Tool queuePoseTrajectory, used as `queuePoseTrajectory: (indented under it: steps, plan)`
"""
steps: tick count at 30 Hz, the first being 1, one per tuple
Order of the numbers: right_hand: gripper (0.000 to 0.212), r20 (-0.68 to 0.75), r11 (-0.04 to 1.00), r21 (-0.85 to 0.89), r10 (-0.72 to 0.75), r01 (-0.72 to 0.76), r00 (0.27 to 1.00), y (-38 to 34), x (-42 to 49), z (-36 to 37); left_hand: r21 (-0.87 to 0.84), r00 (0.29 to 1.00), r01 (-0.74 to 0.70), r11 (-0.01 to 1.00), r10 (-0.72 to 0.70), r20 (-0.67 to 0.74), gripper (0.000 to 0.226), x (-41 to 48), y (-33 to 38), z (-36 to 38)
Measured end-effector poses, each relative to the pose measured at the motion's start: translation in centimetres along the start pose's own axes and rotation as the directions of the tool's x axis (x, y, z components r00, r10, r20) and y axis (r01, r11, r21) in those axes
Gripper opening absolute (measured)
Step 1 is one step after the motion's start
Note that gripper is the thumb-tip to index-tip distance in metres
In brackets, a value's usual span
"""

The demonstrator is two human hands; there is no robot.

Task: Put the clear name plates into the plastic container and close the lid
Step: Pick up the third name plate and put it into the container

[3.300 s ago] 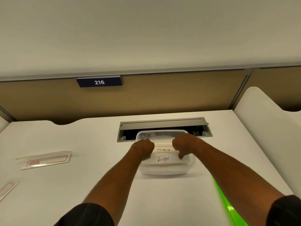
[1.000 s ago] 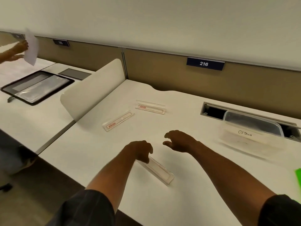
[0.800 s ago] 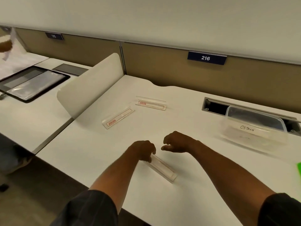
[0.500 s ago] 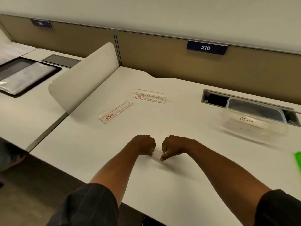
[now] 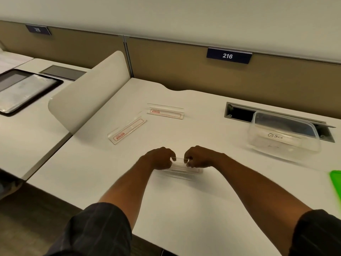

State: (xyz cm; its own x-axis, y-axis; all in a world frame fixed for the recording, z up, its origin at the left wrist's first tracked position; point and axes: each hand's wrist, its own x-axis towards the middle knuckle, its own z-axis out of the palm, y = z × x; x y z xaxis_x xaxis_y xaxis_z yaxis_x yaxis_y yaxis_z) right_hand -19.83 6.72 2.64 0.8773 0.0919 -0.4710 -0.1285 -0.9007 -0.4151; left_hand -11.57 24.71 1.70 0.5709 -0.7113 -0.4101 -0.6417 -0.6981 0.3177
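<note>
A clear name plate (image 5: 181, 168) lies across the near middle of the white desk, blurred by motion. My left hand (image 5: 158, 157) pinches its left end and my right hand (image 5: 198, 157) pinches its right end. Two more clear name plates with red print rest farther back: one angled (image 5: 127, 131), one straight (image 5: 165, 113). The clear plastic container (image 5: 284, 134), labelled OSTRICH, stands open at the right, apart from both hands. A green lid (image 5: 336, 180) shows at the right edge.
A cable slot (image 5: 238, 112) opens in the desk behind the container. A curved white divider (image 5: 88, 95) separates this desk from the left one, which holds a black tray (image 5: 24, 89). Brown partition with sign 216 (image 5: 227, 56) runs along the back.
Both hands left the container and came to the near name plate. My right hand closed on its right end, and the plate has turned from slanted to level across the desk.
</note>
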Motion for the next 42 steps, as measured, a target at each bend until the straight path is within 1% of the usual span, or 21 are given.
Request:
queuePoseTrajectory:
  steps: [2,4,6,7,9,11,12,14,15,16,19,20,22,23,26,29,33,35,38,40,42]
  plan:
    - [0.039,-0.083,0.997,-0.083,0.001,-0.008,0.997,0.4,-0.1,-0.3,-0.01,0.999,-0.002,1.0,0.001,-0.033,0.035,0.2,0.3,-0.5]
    - [0.064,-0.141,0.99,-0.138,-0.023,0.003,0.99,0.9,-0.3,-0.4,-0.028,0.997,0.001,1.0,-0.003,-0.082,0.037,0.4,0.5,-0.8]
    - [0.084,-0.186,0.958,-0.286,-0.074,0.019,0.98,1.4,-0.7,-0.4,-0.035,0.991,-0.007,0.999,0.002,-0.133,0.04,0.7,1.0,-1.2]
    - [0.088,-0.21,0.926,-0.376,-0.109,0.023,0.972,1.7,-0.9,-0.4,-0.037,0.988,-0.017,0.999,0.011,-0.152,0.042,0.9,1.4,-1.3]
    - [0.085,-0.256,0.868,-0.497,-0.158,0.01,0.954,2.3,-1.5,-0.5,-0.046,0.983,-0.022,0.999,0.013,-0.185,0.045,1.4,2.4,-1.7]
    - [0.072,-0.311,0.844,-0.537,-0.179,-0.017,0.933,3.1,-2.2,-0.9,-0.041,0.979,-0.031,0.999,0.022,-0.201,0.05,2.0,3.5,-2.0]
    - [0.066,-0.331,0.846,-0.532,-0.177,-0.029,0.927,3.6,-2.6,-1.2,-0.033,0.981,-0.045,0.998,0.038,-0.19,0.056,2.4,4.0,-2.1]
    - [0.064,-0.348,0.874,-0.485,-0.152,-0.039,0.925,4.5,-3.2,-2.0,-0.01,0.987,-0.071,0.997,0.069,-0.144,0.077,3.0,5.0,-2.3]
    - [0.064,-0.352,0.888,-0.458,-0.138,-0.042,0.926,5.0,-3.6,-2.5,0.02,0.989,-0.08,0.997,0.082,-0.125,0.085,3.4,5.4,-2.4]
    - [0.065,-0.357,0.898,-0.438,-0.123,-0.049,0.926,5.6,-3.9,-3.0,0.066,0.988,-0.086,0.994,0.094,-0.125,0.088,3.8,5.8,-2.4]
    - [0.065,-0.375,0.913,-0.399,-0.077,-0.086,0.924,8.0,-5.0,-4.3,0.242,0.969,-0.081,0.967,0.133,-0.207,0.078,4.8,6.7,-2.4]
    - [0.067,-0.383,0.926,-0.363,-0.044,-0.107,0.923,8.8,-5.4,-4.7,0.274,0.96,-0.082,0.958,0.15,-0.238,0.073,5.1,7.0,-2.5]
    - [0.069,-0.407,0.956,-0.254,0.031,-0.145,0.913,10.4,-6.1,-5.2,0.27,0.951,-0.091,0.959,0.164,-0.263,0.068,5.8,7.6,-2.8]
    - [0.068,-0.42,0.964,-0.217,0.051,-0.155,0.906,11.0,-6.3,-5.5,0.251,0.953,-0.096,0.963,0.161,-0.256,0.067,6.2,8.0,-2.9]
    - [0.057,-0.438,0.968,-0.192,0.061,-0.16,0.897,12.6,-7.0,-6.2,0.191,0.967,-0.114,0.975,0.154,-0.205,0.068,7.3,9.5,-3.4]
    - [0.055,-0.432,0.972,-0.159,0.089,-0.173,0.898,14.3,-8.0,-6.9,0.131,0.972,-0.137,0.982,0.159,-0.172,0.064,8.4,11.0,-3.9]
    - [0.053,-0.404,0.978,-0.086,0.141,-0.191,0.904,17.0,-9.5,-8.2,0.046,0.97,-0.171,0.984,0.176,-0.168,0.059,9.9,13.1,-4.4]
    - [0.051,-0.406,0.984,-0.025,0.153,-0.178,0.901,18.3,-10.2,-8.9,-0.055,0.968,-0.173,0.983,0.16,-0.195,0.057,10.6,14.0,-4.6]
    - [0.043,-0.421,0.979,0.147,0.191,-0.141,0.887,20.5,-11.3,-10.0,-0.306,0.962,-0.165,0.938,0.086,-0.257,0.049,11.6,15.4,-5.2]
    - [0.034,-0.427,0.958,0.266,0.217,-0.108,0.878,21.6,-12.1,-10.6,-0.406,0.955,-0.174,0.897,0.054,-0.291,0.042,12.3,16.1,-5.5]
    - [0.031,-0.451,0.945,0.316,0.228,-0.084,0.863,22.7,-12.7,-11.3,-0.481,0.951,-0.181,0.858,0.027,-0.308,0.035,13.1,17.1,-5.9]
